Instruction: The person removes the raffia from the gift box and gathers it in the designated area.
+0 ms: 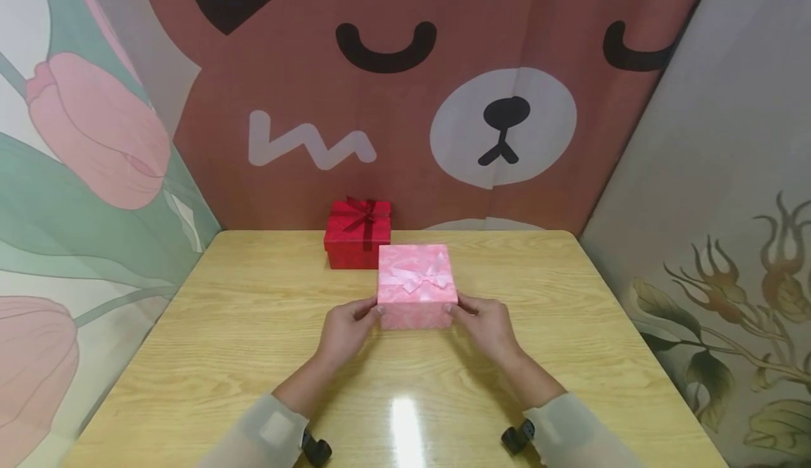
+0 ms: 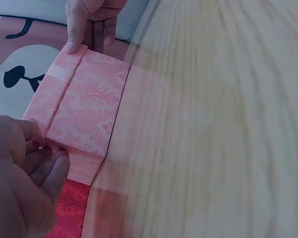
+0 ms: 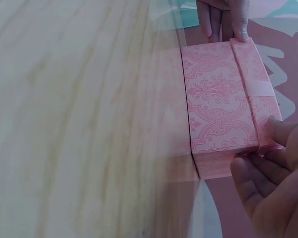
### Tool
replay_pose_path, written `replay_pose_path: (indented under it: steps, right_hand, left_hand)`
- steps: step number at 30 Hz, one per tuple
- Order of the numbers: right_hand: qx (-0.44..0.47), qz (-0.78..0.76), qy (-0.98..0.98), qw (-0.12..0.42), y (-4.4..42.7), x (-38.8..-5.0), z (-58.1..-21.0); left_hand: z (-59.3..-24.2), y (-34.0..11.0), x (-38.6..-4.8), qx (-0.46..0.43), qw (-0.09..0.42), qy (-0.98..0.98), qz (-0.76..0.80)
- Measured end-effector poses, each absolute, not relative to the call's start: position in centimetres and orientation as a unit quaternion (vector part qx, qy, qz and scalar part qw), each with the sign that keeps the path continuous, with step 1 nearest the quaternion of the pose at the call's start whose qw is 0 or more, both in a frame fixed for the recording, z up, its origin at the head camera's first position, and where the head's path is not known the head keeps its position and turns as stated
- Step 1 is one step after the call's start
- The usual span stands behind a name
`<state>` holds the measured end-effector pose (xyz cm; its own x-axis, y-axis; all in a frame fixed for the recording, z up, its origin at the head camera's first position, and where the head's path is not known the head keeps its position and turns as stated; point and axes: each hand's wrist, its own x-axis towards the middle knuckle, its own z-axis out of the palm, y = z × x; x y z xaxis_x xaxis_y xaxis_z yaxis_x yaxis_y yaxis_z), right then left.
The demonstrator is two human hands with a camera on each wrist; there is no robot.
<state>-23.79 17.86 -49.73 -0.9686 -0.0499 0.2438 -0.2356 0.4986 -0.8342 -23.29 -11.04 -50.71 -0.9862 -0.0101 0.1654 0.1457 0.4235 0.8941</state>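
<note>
A pink patterned gift box (image 1: pixel 415 317) stands on the table, its lid (image 1: pixel 405 257) on top with a pale pink ribbon bow. My left hand (image 1: pixel 344 329) holds the lid's left edge; in the left wrist view its thumb lies on the lid's side and the other fingers curl below the rim. At the opposite edge my right hand (image 1: pixel 489 327) pinches the lid the same way, thumb on the lid's side. A narrow line shows between lid and box body (image 3: pixel 216 94). Whether the lid is raised at all, I cannot tell.
Behind the pink box and to its left sits a red gift box (image 1: pixel 357 236) with a dark red ribbon. The wooden table (image 1: pixel 241 341) ends at a curtain (image 1: pixel 405 193) with a bear print. A black device (image 1: pixel 518 436) is on each wrist.
</note>
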Motion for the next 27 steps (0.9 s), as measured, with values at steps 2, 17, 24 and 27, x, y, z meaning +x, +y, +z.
replay_pose_path:
  steps: [2,17,24,27]
  right_hand:
    - [0.084,0.491,-0.862,0.095,17.7,-23.8,-49.7]
    - [0.084,0.492,-0.861,0.099,17.3,-23.9,-49.6]
    - [0.099,0.481,-0.863,0.118,17.2,-23.9,-48.7]
    - [0.108,0.473,-0.865,0.13,17.1,-24.0,-48.3]
  left_hand:
    - [-50.8,-11.1,-23.2,-0.039,0.077,-0.839,-0.537]
    - [-50.6,-11.0,-22.9,-0.043,0.108,-0.831,-0.544]
    - [-49.8,-11.1,-22.9,-0.063,0.127,-0.816,-0.56]
    - [-49.4,-11.1,-22.9,-0.061,0.132,-0.814,-0.563]
